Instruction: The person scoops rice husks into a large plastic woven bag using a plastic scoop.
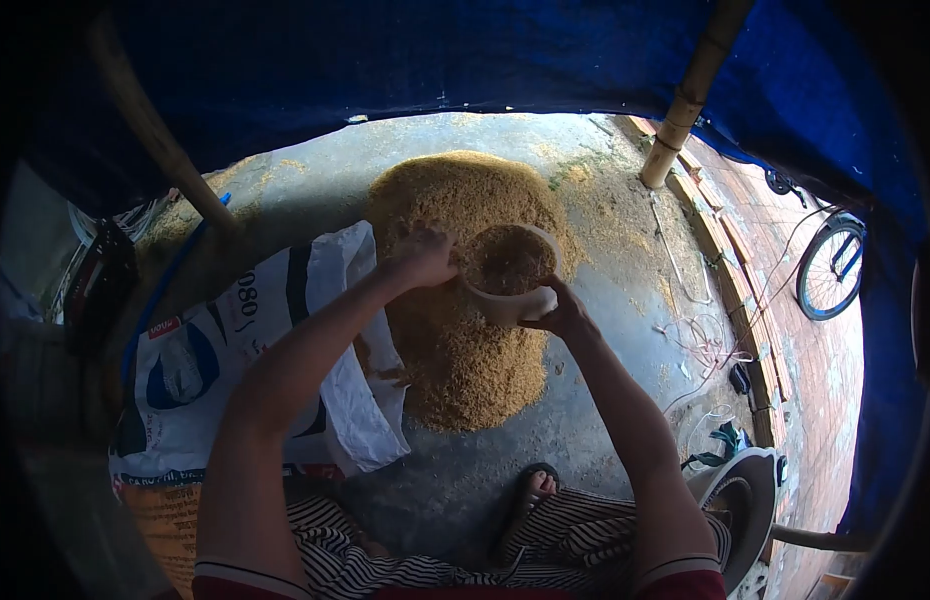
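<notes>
A white bowl (506, 308) with brown grainy material inside is held over a large heap of golden-brown husks or grain (475, 385). My right hand (562, 308) grips the bowl at its lower right rim. Just left of the bowl, over the heap, is my left hand (426, 257); its fingers are bent, and what they hold, if anything, cannot be made out. A white printed sack (255, 340) lies at the left of the heap, its open mouth facing the grain.
Bamboo poles (675, 135) stand under a blue tarp (415, 60). A bicycle wheel (832, 268) is at the right, and a round grey container (750, 500) at the lower right. Thin cords (703, 345) lie on the concrete. My sandaled foot (538, 485) is below the heap.
</notes>
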`<state>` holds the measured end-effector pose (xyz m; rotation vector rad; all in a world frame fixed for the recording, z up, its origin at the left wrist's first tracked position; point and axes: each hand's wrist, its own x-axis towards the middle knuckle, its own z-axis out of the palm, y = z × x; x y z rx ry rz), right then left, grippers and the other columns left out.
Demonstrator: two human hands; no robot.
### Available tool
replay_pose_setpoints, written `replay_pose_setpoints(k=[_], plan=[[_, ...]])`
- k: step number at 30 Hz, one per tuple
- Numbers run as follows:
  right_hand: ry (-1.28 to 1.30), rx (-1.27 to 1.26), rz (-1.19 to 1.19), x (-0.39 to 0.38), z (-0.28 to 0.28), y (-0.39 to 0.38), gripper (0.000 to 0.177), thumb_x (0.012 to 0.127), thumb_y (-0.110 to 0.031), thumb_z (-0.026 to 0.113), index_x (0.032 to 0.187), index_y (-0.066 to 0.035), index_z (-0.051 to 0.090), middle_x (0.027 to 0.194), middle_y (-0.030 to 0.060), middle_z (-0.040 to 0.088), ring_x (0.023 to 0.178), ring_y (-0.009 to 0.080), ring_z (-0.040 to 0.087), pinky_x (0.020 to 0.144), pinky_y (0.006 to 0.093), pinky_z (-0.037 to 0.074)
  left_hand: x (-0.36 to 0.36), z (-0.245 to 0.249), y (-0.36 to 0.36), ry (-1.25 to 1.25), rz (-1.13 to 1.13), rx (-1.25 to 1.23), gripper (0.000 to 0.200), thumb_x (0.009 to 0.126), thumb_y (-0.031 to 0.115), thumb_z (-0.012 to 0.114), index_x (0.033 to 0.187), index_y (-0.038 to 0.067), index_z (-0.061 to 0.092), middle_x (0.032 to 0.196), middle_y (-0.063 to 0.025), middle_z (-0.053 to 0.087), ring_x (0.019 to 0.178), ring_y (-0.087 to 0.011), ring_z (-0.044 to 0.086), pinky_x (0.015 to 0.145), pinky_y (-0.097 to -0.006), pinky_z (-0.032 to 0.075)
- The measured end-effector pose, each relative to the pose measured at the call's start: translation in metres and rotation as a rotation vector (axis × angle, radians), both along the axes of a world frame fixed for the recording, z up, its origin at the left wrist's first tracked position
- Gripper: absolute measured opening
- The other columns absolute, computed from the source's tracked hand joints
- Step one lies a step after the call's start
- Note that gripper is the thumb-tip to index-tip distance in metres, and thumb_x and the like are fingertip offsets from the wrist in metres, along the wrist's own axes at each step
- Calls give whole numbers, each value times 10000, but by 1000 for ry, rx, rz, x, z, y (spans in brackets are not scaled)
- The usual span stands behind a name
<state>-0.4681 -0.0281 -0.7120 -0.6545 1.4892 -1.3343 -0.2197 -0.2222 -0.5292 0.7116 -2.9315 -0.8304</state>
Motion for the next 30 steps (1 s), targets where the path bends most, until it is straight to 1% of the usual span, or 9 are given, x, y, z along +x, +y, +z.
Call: replay_pose_setpoints(k=[2, 5, 8, 10, 13, 16, 25, 27, 30], plan=[[144, 5, 79, -3, 7, 1, 536, 645, -165, 712, 1108, -139, 443, 1183, 169, 313, 1096, 337, 385, 845, 532, 431, 38, 19, 2, -378, -3, -445, 568, 676, 289, 622, 1180, 68, 483, 1337, -229, 274, 1252, -424, 214, 946, -638, 200], [107, -11, 196, 29, 60, -8, 370, 785, -175, 593, 1111, -136, 423, 1193, 272, 268, 1121, 404, 352, 842, 608, 401, 82, 19, -7, -666, 14, -589, 574, 650, 289, 649, 1160, 73, 496, 1366, -222, 213, 1242, -502, 129, 912, -675, 200], [-398, 54, 16, 75, 140, -19, 311, 820, -146, 548, 1107, -118, 430, 1148, 299, 331, 1058, 433, 420, 824, 584, 436, 124, 30, -13, -605, 91, -525, 609, 626, 270, 675, 1169, 75, 480, 1379, -226, 166, 1238, -510, 119, 844, -701, 252], [-587, 68, 80, 88, 154, -30, 313, 830, -159, 532, 1124, -106, 440, 1189, 197, 318, 1003, 391, 452, 779, 572, 472, 138, 34, -25, -612, 204, -423, 663, 611, 238, 688, 1196, 51, 439, 1360, -242, 205, 1210, -479, 247, 859, -608, 350], [-498, 108, 235, 114, 164, -51, 466, 804, -236, 572, 1180, -52, 367, 1152, 273, 348, 1006, 403, 468, 797, 555, 472, 169, 33, -59, -426, 190, -192, 740, 608, 211, 679, 1236, -10, 353, 1228, -253, 411, 1058, -378, 484, 889, -381, 417], [-473, 218, 292, 150, 182, -72, 598, 766, -267, 602, 1236, -43, 309, 1145, 274, 389, 997, 376, 490, 795, 520, 484, 190, 56, -59, -260, 183, -260, 785, 589, 201, 680, 1260, -9, 332, 1172, -252, 465, 1059, -346, 490, 877, -382, 425], [335, 200, 399, 300, 182, -134, 788, 646, -235, 730, 1287, -115, 286, 1207, 212, 383, 1070, 372, 440, 757, 509, 471, 247, 112, -63, -268, 202, -78, 857, 581, 168, 642, 1330, 26, 249, 1262, -224, 394, 1156, -286, 414, 954, -313, 340], [964, -357, 170, 335, 167, -133, 808, 608, -245, 757, 1270, -124, 310, 1190, 266, 358, 1142, 434, 337, 826, 522, 407, 267, 94, -76, -162, 177, -114, 876, 561, 190, 644, 1326, 17, 253, 1233, -224, 425, 1104, -288, 458, 914, -311, 374], [1085, -402, 144, 382, 173, -129, 803, 603, -235, 754, 1269, -139, 317, 1194, 286, 311, 1156, 480, 267, 903, 515, 336, 287, 87, -87, -56, 159, -137, 893, 548, 219, 643, 1325, 12, 254, 1217, -228, 442, 1063, -291, 494, 879, -306, 404]])
